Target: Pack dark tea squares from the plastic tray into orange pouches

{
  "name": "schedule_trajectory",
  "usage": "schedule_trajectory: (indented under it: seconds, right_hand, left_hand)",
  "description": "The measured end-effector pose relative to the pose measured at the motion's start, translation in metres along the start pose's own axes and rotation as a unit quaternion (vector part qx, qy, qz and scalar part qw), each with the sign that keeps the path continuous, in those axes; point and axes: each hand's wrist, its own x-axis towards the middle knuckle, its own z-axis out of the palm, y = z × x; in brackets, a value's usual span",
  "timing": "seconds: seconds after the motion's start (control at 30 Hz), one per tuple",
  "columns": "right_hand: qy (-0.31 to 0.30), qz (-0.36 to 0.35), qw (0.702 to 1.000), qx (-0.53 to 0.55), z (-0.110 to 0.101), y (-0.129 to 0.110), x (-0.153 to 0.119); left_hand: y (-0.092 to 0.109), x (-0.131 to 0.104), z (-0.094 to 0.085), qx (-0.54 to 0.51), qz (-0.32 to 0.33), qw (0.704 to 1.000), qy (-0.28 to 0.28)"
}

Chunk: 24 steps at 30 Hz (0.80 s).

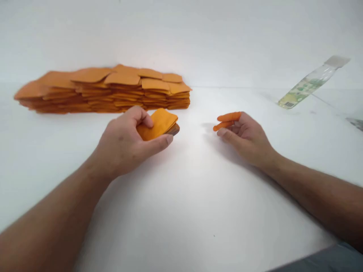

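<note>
My left hand [121, 139] is closed around a small stack of flat orange pieces [159, 122], which look like leather or cloth. A brown edge shows under the top piece, and the fingers beneath are hidden. To the right, my right hand [244, 138] is held apart from the stack over the white table. Two of its fingers wear orange finger cots [229, 116] and reach toward the left hand, with the thumb a little below them. Nothing shows between these fingers. Behind my left hand lies a long, overlapping pile of orange pieces [124, 88].
A clear bottle [309, 85] with a green and yellow label and a pale cap appears tilted at the right rear. A dark patterned thing [356, 123] is cut off at the right edge. Grey fabric [320, 260] shows at lower right. A white wall [198, 37] rises behind the table [193, 207].
</note>
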Motion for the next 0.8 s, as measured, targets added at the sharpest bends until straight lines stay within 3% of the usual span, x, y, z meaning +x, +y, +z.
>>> schedule_trajectory:
  seconds: [0.13,0.37,0.6,0.8]
  right_hand:
    - [-0.025,-0.002,0.999,-0.023,0.003,-0.005,0.000]
    - [-0.066,0.003,0.998,0.024,0.007,-0.006,-0.002]
    - [-0.160,0.055,0.976,0.138,0.024,-0.025,-0.008]
    - [-0.189,0.046,0.975,0.110,0.026,-0.048,-0.018]
  left_hand:
    - [-0.005,0.002,-0.004,0.011,-0.021,1.000,-0.020]
    - [-0.003,-0.004,-0.001,0.053,0.028,0.997,-0.053]
    - [0.015,-0.024,0.023,0.042,0.164,0.985,-0.038]
    - [0.031,-0.040,0.046,0.035,0.288,0.957,0.010]
